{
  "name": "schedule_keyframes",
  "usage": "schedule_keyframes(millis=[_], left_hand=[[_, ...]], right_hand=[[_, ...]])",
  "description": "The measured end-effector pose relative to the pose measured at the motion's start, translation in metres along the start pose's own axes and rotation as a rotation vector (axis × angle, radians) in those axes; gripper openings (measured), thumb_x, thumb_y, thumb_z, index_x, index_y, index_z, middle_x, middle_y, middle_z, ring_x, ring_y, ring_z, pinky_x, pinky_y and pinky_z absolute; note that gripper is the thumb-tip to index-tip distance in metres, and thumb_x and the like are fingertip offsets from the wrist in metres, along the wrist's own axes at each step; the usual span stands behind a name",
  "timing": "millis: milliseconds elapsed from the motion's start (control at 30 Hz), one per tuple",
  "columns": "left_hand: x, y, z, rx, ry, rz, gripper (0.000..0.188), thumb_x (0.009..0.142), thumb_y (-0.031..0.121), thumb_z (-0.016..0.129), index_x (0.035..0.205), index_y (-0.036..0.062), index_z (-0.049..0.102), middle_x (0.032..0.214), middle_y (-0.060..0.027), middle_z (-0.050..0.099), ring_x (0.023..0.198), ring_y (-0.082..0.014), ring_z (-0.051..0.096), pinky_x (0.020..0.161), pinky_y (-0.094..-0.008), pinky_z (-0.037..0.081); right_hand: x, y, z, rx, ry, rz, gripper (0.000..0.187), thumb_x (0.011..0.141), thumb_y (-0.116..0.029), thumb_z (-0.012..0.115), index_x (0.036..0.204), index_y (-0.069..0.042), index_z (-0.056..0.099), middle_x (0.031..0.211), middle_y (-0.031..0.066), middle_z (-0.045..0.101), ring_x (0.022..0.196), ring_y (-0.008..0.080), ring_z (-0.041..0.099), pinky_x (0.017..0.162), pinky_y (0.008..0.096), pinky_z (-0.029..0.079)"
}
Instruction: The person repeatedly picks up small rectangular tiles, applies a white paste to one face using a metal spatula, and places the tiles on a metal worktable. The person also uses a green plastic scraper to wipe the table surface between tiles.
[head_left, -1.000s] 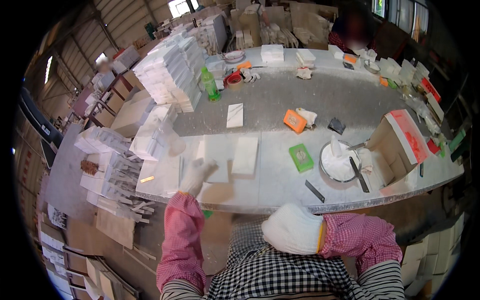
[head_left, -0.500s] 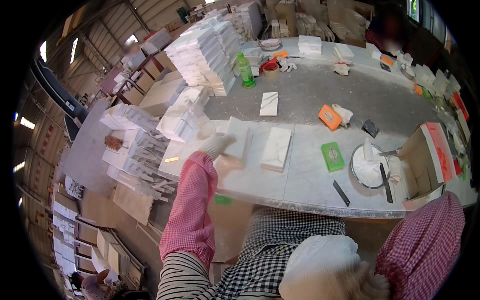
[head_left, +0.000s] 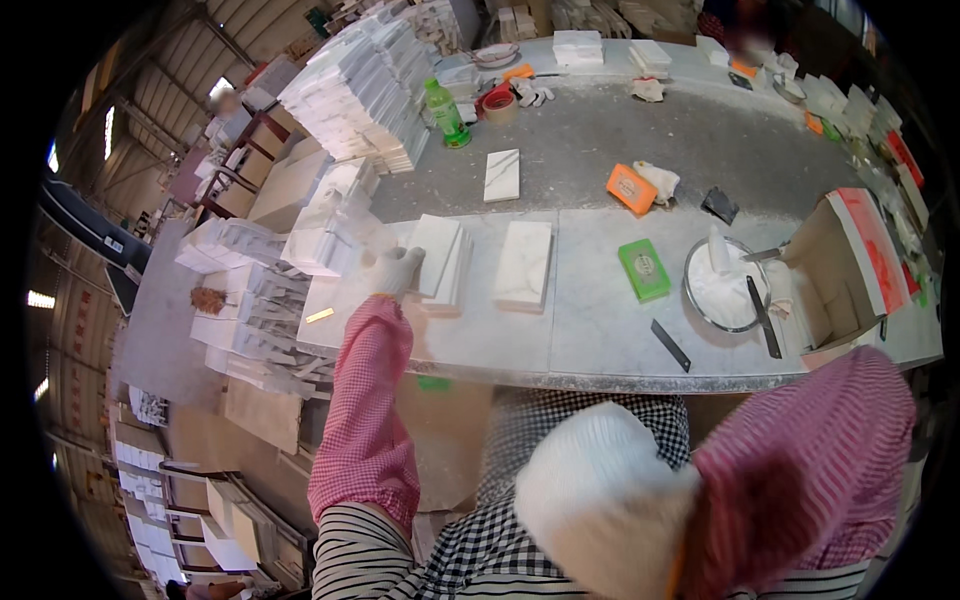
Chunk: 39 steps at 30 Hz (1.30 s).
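Observation:
My left hand (head_left: 392, 270), in a white glove, grips the left edge of a white marble tile (head_left: 437, 255). This tile sits slightly askew on top of a small tile stack (head_left: 455, 285). To its right stands another low stack of grey-veined tiles (head_left: 522, 265). My right hand (head_left: 600, 490), also gloved, is close in front of my checked apron, below the table edge. Its fingers are turned away and hidden, so what it holds, if anything, does not show. A single veined tile (head_left: 503, 175) lies farther back.
Along the right are a green box (head_left: 643, 270), a metal bowl of white paste (head_left: 725, 305) with blades, a dark flat blade (head_left: 670, 345) and an open carton (head_left: 850, 270). Behind lie an orange box (head_left: 632, 188), a green bottle (head_left: 446, 115) and tall tile piles (head_left: 350, 95).
The upper tile on the left stack now lies askew, with my left hand at its left edge. My right hand has moved left and up, and the whole view has shifted.

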<state>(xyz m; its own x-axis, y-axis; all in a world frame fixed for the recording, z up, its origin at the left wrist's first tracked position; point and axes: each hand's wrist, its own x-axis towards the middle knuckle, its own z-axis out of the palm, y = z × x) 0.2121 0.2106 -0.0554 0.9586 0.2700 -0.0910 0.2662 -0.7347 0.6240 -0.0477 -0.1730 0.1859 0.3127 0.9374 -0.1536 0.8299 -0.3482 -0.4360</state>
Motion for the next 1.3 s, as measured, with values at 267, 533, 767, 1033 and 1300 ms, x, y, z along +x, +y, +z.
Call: schedule_keyframes(millis=[267, 533, 767, 1033, 1300], left_hand=[[-0.027, 0.013, 0.0, 0.393, 0.127, 0.147, 0.054, 0.094, 0.052, 0.053, 0.102, 0.0033, 0.075, 0.099, -0.0272, 0.073, 0.092, -0.0437, 0.07, 0.086, -0.0486, 0.053], [-0.054, 0.045, 0.007, 0.495, 0.132, 0.141, 0.052, 0.095, 0.05, 0.059, 0.103, -0.0002, 0.072, 0.096, -0.0265, 0.073, 0.089, -0.0422, 0.071, 0.082, -0.0487, 0.054], [-0.11, 0.117, 0.072, 0.547, 0.093, 0.376, 0.061, 0.085, 0.057, 0.071, 0.113, 0.0023, 0.068, 0.097, -0.0239, 0.071, 0.094, -0.0376, 0.072, 0.082, -0.0477, 0.055], [-0.125, 0.153, 0.13, 0.614, 0.126, 0.24, 0.071, 0.076, 0.058, 0.076, 0.108, -0.0042, 0.065, 0.103, -0.0214, 0.072, 0.098, -0.0379, 0.072, 0.088, -0.0434, 0.057], [-0.133, 0.147, 0.099, 0.353, 0.072, 0.399, 0.058, 0.076, 0.047, 0.077, 0.106, -0.0007, 0.064, 0.092, -0.023, 0.07, 0.089, -0.0392, 0.071, 0.082, -0.0459, 0.055]], right_hand=[[0.057, 0.138, 0.145, -0.104, 0.237, 0.359, 0.019, 0.082, -0.019, 0.064, 0.089, -0.005, 0.073, 0.082, 0.0174, 0.071, 0.077, 0.0367, 0.07, 0.067, 0.0468, 0.057], [0.058, 0.193, 0.217, -0.229, 0.803, 0.557, 0.046, 0.082, -0.031, 0.073, 0.121, -0.008, 0.064, 0.131, 0.0105, 0.059, 0.122, 0.0321, 0.055, 0.094, 0.0455, 0.049], [0.066, 0.201, 0.232, -0.186, 0.92, 0.537, 0.046, 0.082, -0.031, 0.073, 0.121, -0.008, 0.065, 0.126, 0.0102, 0.062, 0.122, 0.0319, 0.055, 0.099, 0.0476, 0.045], [0.064, 0.204, 0.232, -0.217, 1.004, 0.506, 0.034, 0.084, -0.029, 0.068, 0.11, -0.007, 0.068, 0.122, 0.0118, 0.062, 0.119, 0.0328, 0.055, 0.094, 0.0481, 0.045], [0.062, 0.201, 0.234, -0.219, 0.971, 0.538, 0.036, 0.086, -0.032, 0.068, 0.113, -0.008, 0.069, 0.125, 0.012, 0.063, 0.123, 0.0321, 0.055, 0.099, 0.0472, 0.044]])
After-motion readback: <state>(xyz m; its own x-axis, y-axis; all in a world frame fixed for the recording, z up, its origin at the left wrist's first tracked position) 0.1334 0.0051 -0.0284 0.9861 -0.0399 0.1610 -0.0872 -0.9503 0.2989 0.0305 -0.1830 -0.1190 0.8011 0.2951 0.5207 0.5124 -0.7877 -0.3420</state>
